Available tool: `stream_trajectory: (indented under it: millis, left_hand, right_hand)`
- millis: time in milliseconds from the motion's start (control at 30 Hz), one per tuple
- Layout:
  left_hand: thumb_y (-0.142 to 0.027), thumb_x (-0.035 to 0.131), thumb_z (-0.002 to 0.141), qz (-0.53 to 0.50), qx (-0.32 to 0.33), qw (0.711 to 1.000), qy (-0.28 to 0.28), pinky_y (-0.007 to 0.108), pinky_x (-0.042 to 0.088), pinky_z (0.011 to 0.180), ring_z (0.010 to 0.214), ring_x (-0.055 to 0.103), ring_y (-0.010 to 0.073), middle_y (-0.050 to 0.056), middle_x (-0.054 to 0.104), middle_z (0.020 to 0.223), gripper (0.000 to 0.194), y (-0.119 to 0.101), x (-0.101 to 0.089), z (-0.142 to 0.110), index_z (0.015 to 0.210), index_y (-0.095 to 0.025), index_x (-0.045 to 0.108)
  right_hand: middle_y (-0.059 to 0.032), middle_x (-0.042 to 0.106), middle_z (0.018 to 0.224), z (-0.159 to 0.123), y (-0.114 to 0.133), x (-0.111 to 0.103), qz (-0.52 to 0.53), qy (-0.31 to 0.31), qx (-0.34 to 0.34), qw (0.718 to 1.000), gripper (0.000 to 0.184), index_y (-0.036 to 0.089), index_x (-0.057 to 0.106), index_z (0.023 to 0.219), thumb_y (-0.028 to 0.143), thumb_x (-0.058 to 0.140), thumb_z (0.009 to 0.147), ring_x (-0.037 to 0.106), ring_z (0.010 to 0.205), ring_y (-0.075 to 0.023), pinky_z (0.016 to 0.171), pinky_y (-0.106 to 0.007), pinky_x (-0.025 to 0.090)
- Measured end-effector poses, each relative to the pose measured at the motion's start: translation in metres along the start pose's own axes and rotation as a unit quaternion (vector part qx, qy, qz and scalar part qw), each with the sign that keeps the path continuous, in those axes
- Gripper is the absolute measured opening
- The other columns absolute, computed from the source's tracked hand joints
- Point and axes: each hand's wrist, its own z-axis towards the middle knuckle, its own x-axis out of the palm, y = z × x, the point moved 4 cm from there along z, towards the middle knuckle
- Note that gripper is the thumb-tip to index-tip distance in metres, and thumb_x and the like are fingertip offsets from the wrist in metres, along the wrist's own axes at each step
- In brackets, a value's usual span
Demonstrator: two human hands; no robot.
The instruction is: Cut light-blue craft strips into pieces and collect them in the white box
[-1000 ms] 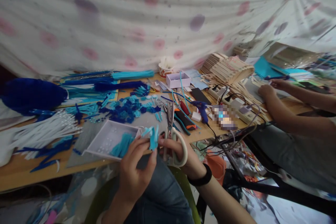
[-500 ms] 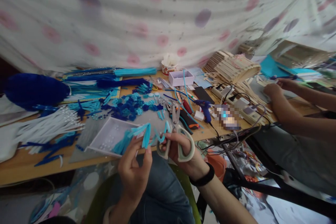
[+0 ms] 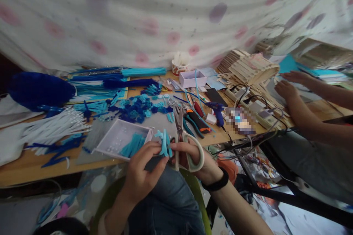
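Bent light-blue pipe cleaner pieces (image 3: 164, 143) are pinched between the thumb and fingers of my left hand (image 3: 142, 172). My right hand (image 3: 202, 169) has its fingers through the cream handles of a pair of scissors (image 3: 179, 123), whose blades point up and away, looking nearly closed. The right fingertips meet the pipe cleaner pieces at their right side. Just beyond my left hand lies a shallow white tray (image 3: 106, 140) with turquoise cut pieces (image 3: 134, 145) and small pale beads inside.
Blue flower shapes (image 3: 135, 108) cover the mat's middle. White pearl-tipped stems (image 3: 59, 126) and a dark-blue bundle (image 3: 41, 91) lie left. Pliers (image 3: 197, 121), a glue gun (image 3: 216, 110), a phone (image 3: 239, 120) and power strips (image 3: 260, 115) are right. A co-worker's hands (image 3: 288, 86) rest farther right.
The light-blue pieces have moved right, against my right fingertips, and look more gathered. My left hand has shifted right with them. The scissors' blades have come closer together. The co-worker's hands have flattened out.
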Motion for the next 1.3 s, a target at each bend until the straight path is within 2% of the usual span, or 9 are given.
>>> stream_trajectory:
  millis: [167, 367, 567, 633, 767, 867, 967, 1133, 1300]
  left_hand:
    - [-0.009, 0.065, 0.087, -0.025, -0.023, 0.999, -0.019, 0.019, 0.054, 0.077, 0.081, 0.068, 0.0131, 0.002, 0.070, 0.084, 0.009, -0.001, 0.005, 0.000, 0.087, -0.018, 0.067]
    - [-0.014, 0.068, 0.086, -0.030, -0.048, 0.998, -0.037, 0.021, 0.054, 0.073, 0.076, 0.068, 0.0145, 0.000, 0.070, 0.079, 0.007, -0.001, 0.006, 0.000, 0.083, -0.020, 0.066]
    - [-0.025, 0.065, 0.088, -0.076, -0.201, 0.977, 0.013, 0.024, 0.052, 0.068, 0.073, 0.067, 0.0167, 0.001, 0.070, 0.075, 0.012, 0.013, 0.012, -0.004, 0.077, -0.019, 0.067]
    - [-0.028, 0.066, 0.088, -0.082, -0.223, 0.971, 0.021, 0.025, 0.051, 0.069, 0.074, 0.067, 0.0173, 0.001, 0.070, 0.075, 0.014, 0.016, 0.012, -0.004, 0.077, -0.019, 0.067]
    - [-0.023, 0.067, 0.085, -0.078, -0.198, 0.976, 0.039, 0.024, 0.050, 0.069, 0.073, 0.065, 0.0163, 0.000, 0.070, 0.074, 0.011, 0.016, 0.006, 0.001, 0.074, -0.020, 0.069]
    - [-0.020, 0.066, 0.085, -0.111, -0.195, 0.971, 0.083, 0.024, 0.050, 0.070, 0.074, 0.066, 0.0160, -0.001, 0.071, 0.076, 0.010, 0.015, 0.004, 0.005, 0.076, -0.021, 0.072]
    - [-0.023, 0.065, 0.086, -0.151, -0.224, 0.955, 0.121, 0.023, 0.051, 0.069, 0.075, 0.067, 0.0162, 0.000, 0.073, 0.077, 0.013, 0.018, 0.002, 0.004, 0.076, -0.022, 0.073]
    - [-0.030, 0.069, 0.083, -0.220, -0.301, 0.919, 0.130, 0.026, 0.054, 0.065, 0.070, 0.070, 0.0193, 0.002, 0.076, 0.070, 0.015, 0.029, -0.002, -0.002, 0.074, -0.022, 0.077]
    - [-0.032, 0.070, 0.082, -0.265, -0.324, 0.896, 0.146, 0.028, 0.056, 0.064, 0.062, 0.069, 0.0184, 0.003, 0.075, 0.063, 0.018, 0.028, -0.006, -0.001, 0.068, -0.022, 0.075]
  right_hand:
    - [0.0009, 0.067, 0.065, -0.001, -0.004, 0.000, -0.011, -0.027, -0.026, 0.999, 0.024, 0.018, 0.072, 0.072, 0.035, 0.088, 0.065, 0.062, 0.056, -0.0107, 0.055, -0.021, 0.050]
    - [0.0028, 0.062, 0.070, -0.009, 0.003, 0.005, -0.100, -0.099, -0.125, 0.982, 0.027, 0.021, 0.066, 0.079, 0.036, 0.087, 0.068, 0.056, 0.060, -0.0126, 0.054, -0.024, 0.046]
    - [0.0033, 0.059, 0.068, -0.012, 0.013, 0.008, -0.203, -0.126, -0.181, 0.954, 0.030, 0.022, 0.060, 0.076, 0.041, 0.083, 0.072, 0.053, 0.060, -0.0138, 0.056, -0.027, 0.046]
    - [0.0037, 0.060, 0.068, -0.010, 0.015, 0.009, -0.221, -0.109, -0.186, 0.951, 0.036, 0.022, 0.056, 0.075, 0.038, 0.087, 0.066, 0.054, 0.061, -0.0142, 0.058, -0.027, 0.046]
    - [0.0053, 0.060, 0.066, -0.007, 0.016, 0.010, -0.214, -0.092, -0.173, 0.957, 0.048, 0.023, 0.050, 0.074, 0.031, 0.093, 0.054, 0.055, 0.060, -0.0136, 0.056, -0.026, 0.046]
    - [0.0057, 0.059, 0.065, -0.008, 0.018, 0.011, -0.217, -0.092, -0.171, 0.957, 0.046, 0.023, 0.050, 0.073, 0.031, 0.092, 0.056, 0.053, 0.059, -0.0128, 0.055, -0.025, 0.045]
    - [0.0051, 0.059, 0.066, -0.011, 0.022, 0.009, -0.229, -0.099, -0.185, 0.951, 0.041, 0.022, 0.054, 0.073, 0.033, 0.091, 0.059, 0.052, 0.058, -0.0124, 0.057, -0.026, 0.044]
    - [0.0034, 0.058, 0.067, -0.012, 0.026, 0.001, -0.242, -0.117, -0.201, 0.942, 0.034, 0.021, 0.060, 0.075, 0.039, 0.087, 0.064, 0.050, 0.060, -0.0141, 0.056, -0.027, 0.041]
    - [0.0034, 0.055, 0.066, -0.012, 0.028, -0.001, -0.211, -0.111, -0.191, 0.952, 0.031, 0.021, 0.061, 0.075, 0.042, 0.083, 0.068, 0.050, 0.061, -0.0143, 0.058, -0.027, 0.041]
